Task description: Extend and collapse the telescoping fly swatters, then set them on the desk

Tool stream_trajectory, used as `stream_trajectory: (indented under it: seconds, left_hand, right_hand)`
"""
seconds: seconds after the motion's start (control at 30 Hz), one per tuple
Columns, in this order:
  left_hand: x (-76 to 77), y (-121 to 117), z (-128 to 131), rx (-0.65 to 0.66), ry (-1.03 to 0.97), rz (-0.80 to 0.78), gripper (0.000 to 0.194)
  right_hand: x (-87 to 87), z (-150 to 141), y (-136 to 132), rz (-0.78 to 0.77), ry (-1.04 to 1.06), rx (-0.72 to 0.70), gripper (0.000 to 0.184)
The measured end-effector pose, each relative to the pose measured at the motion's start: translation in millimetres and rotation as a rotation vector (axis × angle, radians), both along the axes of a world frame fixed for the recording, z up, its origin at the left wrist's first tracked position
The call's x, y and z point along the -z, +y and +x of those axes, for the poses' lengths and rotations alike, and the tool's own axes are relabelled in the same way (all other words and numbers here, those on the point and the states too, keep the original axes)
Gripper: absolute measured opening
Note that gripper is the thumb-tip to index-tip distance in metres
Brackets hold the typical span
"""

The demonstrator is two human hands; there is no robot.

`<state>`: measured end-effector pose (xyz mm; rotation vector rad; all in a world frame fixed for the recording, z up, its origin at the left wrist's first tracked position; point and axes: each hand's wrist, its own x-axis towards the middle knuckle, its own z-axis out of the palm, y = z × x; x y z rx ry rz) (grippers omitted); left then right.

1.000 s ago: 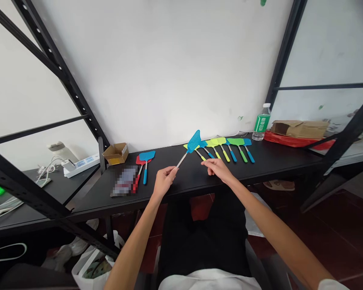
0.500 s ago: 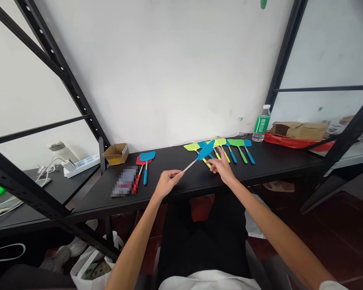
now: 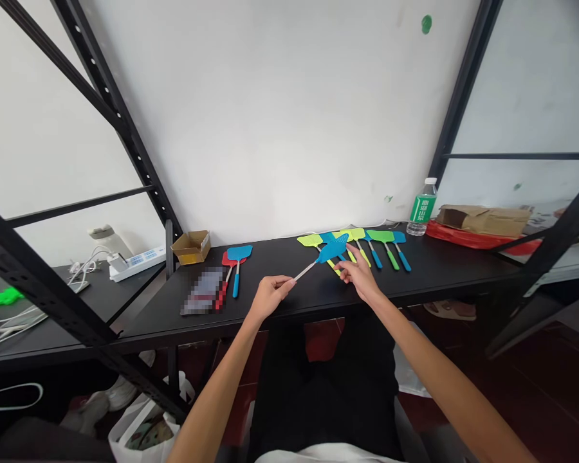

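A blue fly swatter (image 3: pixel 332 249) is held over the shelf, its head tilted up to the right. My left hand (image 3: pixel 271 296) is closed on the lower end of its silver shaft; whatever lies inside the fist is hidden. Beside the swatter's head is my right hand (image 3: pixel 359 273), fingers apart; whether a fingertip touches the head I cannot tell. Behind it lie several more swatters, among them a yellow one (image 3: pixel 311 240), a green one (image 3: pixel 382 236) and a blue one (image 3: pixel 399 238). Further left, a blue swatter (image 3: pixel 240 253) overlaps a red one (image 3: pixel 228 262).
On the black shelf (image 3: pixel 275 257) stand a small cardboard box (image 3: pixel 192 247) at left and a water bottle (image 3: pixel 421 209) at right. A blurred-out flat item (image 3: pixel 203 292) lies near the front left. Black metal posts (image 3: pixel 139 148) frame both sides. A power strip (image 3: pixel 137 262) sits beyond the left post.
The held swatter's head has turned so that its perforated face shows more. My left hand keeps its grip, and my right hand stays near the head. The view has shifted slightly.
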<state>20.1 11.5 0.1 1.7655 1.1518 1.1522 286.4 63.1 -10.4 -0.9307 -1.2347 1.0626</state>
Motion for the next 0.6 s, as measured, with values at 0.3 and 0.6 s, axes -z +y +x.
stream_trajectory:
  seconds: [0.3, 0.6]
  left_hand:
    - [0.6, 0.2, -2.4, -0.209, -0.091, 0.014, 0.042]
    - [5.1, 7.2, -5.2, -0.257, -0.257, -0.036, 0.055]
  right_hand:
    - [3.3, 0.2, -1.2, 0.049, -0.236, -0.035, 0.068]
    - [2.6, -5.3, -6.5, 0.101, -0.407, -0.17, 0.032]
